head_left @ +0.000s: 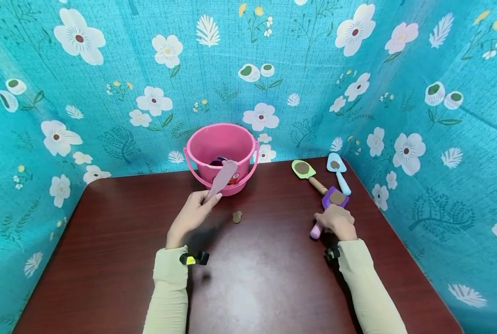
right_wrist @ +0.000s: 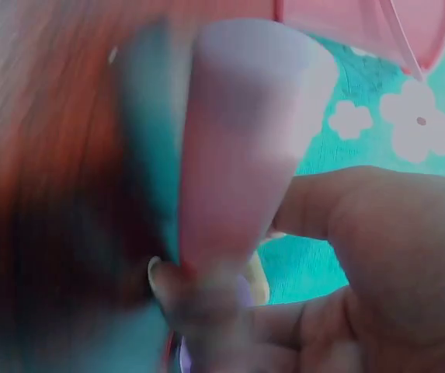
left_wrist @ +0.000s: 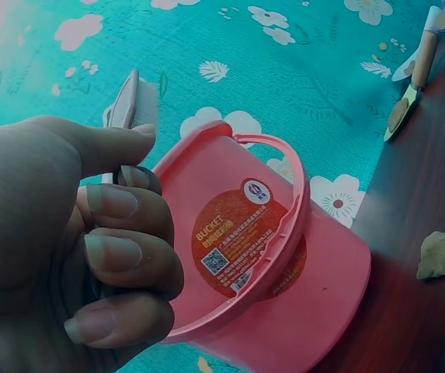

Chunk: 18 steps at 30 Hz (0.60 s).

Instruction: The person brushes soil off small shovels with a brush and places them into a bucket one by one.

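Note:
My left hand (head_left: 190,215) grips a mauve, flat-ended toy tool (head_left: 223,177), raised at the front of a pink bucket (head_left: 198,155). The tool's kind is unclear; in the left wrist view it mostly hides behind the thumb. Something dark purple (head_left: 218,161) shows inside the bucket. At the right of the table, my right hand (head_left: 336,220) pinches the handle of a purple toy shovel (head_left: 327,197), whose blade bears a brown lump (head_left: 337,198). Its pale pink handle (right_wrist: 245,140) looks blurred in the right wrist view.
A green toy shovel (head_left: 311,174) with a wooden handle and a light blue one (head_left: 342,182) lie beyond the purple shovel, each with a brown patch. One small brown lump (head_left: 237,216) lies on the dark table (head_left: 248,269). Flowered blue cloth (head_left: 215,55) hangs behind.

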Motion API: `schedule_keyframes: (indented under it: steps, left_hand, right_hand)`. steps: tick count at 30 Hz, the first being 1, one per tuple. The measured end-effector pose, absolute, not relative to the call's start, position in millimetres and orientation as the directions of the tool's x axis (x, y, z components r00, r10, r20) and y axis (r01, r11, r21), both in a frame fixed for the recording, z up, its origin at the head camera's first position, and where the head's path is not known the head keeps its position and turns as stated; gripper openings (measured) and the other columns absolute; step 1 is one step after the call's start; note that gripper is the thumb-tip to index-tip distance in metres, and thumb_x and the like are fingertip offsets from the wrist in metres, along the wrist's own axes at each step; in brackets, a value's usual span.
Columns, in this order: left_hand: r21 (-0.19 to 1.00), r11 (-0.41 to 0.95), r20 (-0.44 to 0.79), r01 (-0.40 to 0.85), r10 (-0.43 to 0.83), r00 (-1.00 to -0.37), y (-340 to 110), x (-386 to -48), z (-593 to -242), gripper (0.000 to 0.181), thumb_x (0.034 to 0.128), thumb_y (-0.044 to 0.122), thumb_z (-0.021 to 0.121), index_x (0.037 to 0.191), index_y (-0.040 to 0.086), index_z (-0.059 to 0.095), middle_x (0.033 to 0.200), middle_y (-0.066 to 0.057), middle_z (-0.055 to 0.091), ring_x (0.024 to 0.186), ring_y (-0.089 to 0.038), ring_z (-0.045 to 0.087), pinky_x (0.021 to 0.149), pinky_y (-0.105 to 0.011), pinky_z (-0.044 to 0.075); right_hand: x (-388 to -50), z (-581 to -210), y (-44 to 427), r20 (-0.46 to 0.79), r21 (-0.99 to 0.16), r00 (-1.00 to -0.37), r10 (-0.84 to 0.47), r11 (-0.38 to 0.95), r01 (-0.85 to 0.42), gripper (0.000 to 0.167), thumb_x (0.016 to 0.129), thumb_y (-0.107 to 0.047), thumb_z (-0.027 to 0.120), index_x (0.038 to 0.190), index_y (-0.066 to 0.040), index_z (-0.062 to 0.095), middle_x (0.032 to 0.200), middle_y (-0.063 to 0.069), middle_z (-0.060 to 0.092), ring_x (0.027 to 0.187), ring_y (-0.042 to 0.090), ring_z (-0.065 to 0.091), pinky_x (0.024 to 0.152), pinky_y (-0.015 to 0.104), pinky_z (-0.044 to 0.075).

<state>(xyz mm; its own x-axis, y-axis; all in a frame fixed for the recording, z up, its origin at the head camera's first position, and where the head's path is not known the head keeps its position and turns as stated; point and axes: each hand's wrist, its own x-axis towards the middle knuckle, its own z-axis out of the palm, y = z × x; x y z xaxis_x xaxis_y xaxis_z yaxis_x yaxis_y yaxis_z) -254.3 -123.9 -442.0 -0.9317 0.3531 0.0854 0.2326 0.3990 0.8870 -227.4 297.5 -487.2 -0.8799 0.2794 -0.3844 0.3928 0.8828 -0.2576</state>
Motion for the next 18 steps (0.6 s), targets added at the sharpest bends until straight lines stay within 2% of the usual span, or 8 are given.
schedule_keyframes:
  steps: [5, 8, 14, 18]
  left_hand:
    - [0.881, 0.396, 0.103, 0.258, 0.371, -0.923, -121.6, -254.9, -442.4, 0.029, 0.1027, 0.033, 0.061, 0.087, 0.009, 0.062, 0.063, -0.005, 0.043, 0.056, -0.016, 0.035, 0.05, -0.026, 0.029]
    - [0.879, 0.397, 0.105, 0.262, 0.376, -0.921, -121.5, -254.7, -442.3, 0.03, 0.1028, 0.033, 0.061, 0.087, 0.008, 0.062, 0.064, -0.005, 0.043, 0.056, -0.016, 0.036, 0.05, -0.027, 0.03]
    - [0.877, 0.401, 0.106, 0.266, 0.379, -0.919, -121.4, -254.5, -443.0, 0.03, 0.1021, 0.035, 0.062, 0.087, 0.009, 0.062, 0.064, -0.005, 0.044, 0.056, -0.017, 0.036, 0.05, -0.026, 0.031]
    - [0.863, 0.42, 0.11, 0.281, 0.386, -0.916, -120.8, -255.2, -441.7, 0.03, 0.1018, 0.036, 0.062, 0.086, 0.01, 0.062, 0.064, -0.005, 0.045, 0.058, -0.019, 0.039, 0.05, -0.026, 0.033]
  right_hand:
    - [-213.6, -476.1, 314.8, -0.404, -0.241, -0.876, 0.263, 0.894, 0.379, 0.041, 0.092, -0.043, 0.06, 0.076, -0.005, 0.062, 0.077, 0.014, 0.062, 0.08, 0.034, 0.062, 0.068, 0.047, 0.05]
    - [-205.9, -468.6, 325.3, -0.397, -0.256, -0.886, 0.238, 0.899, 0.356, 0.038, 0.094, -0.038, 0.06, 0.077, -0.005, 0.06, 0.078, 0.015, 0.063, 0.079, 0.034, 0.062, 0.07, 0.05, 0.049]
    - [-192.4, -455.2, 345.1, -0.353, -0.285, -0.915, 0.195, 0.909, 0.304, 0.035, 0.101, -0.03, 0.053, 0.085, 0.0, 0.061, 0.075, 0.014, 0.058, 0.073, 0.032, 0.057, 0.064, 0.044, 0.045]
    - [-184.2, -443.6, 355.1, -0.296, -0.334, -0.942, 0.157, 0.907, 0.256, 0.037, 0.099, -0.034, 0.059, 0.084, 0.0, 0.063, 0.07, 0.01, 0.052, 0.067, 0.026, 0.053, 0.058, 0.039, 0.041]
